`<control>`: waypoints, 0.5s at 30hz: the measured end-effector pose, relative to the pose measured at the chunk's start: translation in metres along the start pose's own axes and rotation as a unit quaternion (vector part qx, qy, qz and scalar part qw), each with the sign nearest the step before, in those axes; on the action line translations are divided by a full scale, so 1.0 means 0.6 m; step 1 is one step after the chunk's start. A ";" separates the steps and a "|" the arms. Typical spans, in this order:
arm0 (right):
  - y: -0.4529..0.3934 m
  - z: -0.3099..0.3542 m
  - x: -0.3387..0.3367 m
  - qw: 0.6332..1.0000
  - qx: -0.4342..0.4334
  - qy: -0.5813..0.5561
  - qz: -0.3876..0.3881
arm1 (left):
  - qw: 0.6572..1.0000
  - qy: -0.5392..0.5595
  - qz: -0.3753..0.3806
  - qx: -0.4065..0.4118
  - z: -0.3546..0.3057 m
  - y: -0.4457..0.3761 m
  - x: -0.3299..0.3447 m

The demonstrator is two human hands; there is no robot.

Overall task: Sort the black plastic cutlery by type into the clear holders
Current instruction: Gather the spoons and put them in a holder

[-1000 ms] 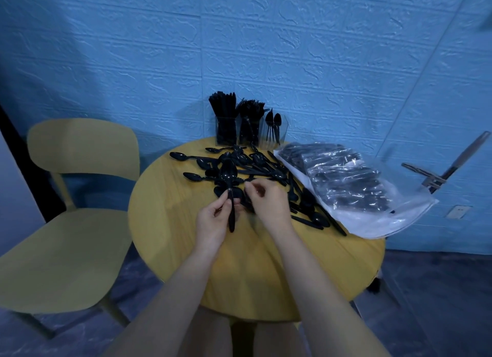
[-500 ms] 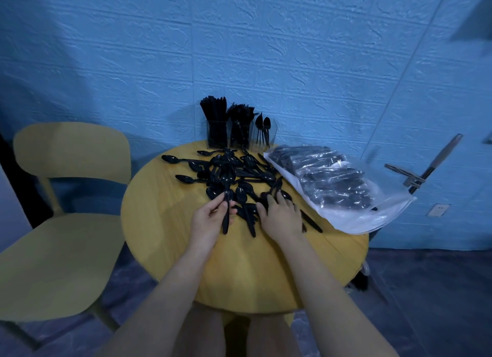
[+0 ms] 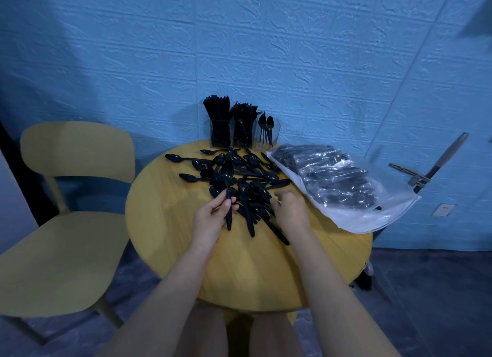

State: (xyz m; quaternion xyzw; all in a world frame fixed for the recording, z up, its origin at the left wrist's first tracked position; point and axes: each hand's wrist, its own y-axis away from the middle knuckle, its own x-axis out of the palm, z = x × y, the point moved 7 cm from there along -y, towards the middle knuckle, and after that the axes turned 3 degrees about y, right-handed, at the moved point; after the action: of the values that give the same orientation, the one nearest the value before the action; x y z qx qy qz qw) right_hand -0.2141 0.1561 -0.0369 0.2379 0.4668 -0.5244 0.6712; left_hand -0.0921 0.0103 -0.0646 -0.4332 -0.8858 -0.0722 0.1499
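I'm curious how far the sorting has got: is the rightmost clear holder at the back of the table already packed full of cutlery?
No. The rightmost clear holder holds only a few spoons, while the two holders beside it are crammed.

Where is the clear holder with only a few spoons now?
In the head view, the spoon holder stands rightmost of three, at the table's far edge, beside the plastic bag.

Holders [image 3: 243,133] behind spoon pile [image 3: 239,175]

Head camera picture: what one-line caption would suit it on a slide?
Left hand holds black spoons while right hand reaches into the pile before three clear holders.
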 end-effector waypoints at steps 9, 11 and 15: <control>-0.005 -0.016 -0.016 0.988 0.079 -0.129 0.024 | 1.000 0.010 0.005 -0.012 0.002 0.000 -0.002; -0.004 -0.008 -0.033 0.973 0.084 -0.215 -0.011 | 1.000 0.015 0.003 -0.014 0.003 -0.001 -0.002; 0.002 0.036 -0.035 0.921 0.050 -0.385 0.005 | 1.000 0.013 0.003 -0.010 -0.001 0.000 -0.002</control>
State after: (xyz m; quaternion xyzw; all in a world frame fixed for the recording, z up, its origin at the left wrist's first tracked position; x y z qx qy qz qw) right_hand -0.2049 0.1493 -0.0090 0.0534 0.1439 -0.5947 0.7892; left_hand -0.0911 0.0091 -0.0646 -0.4362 -0.8818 -0.0863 0.1572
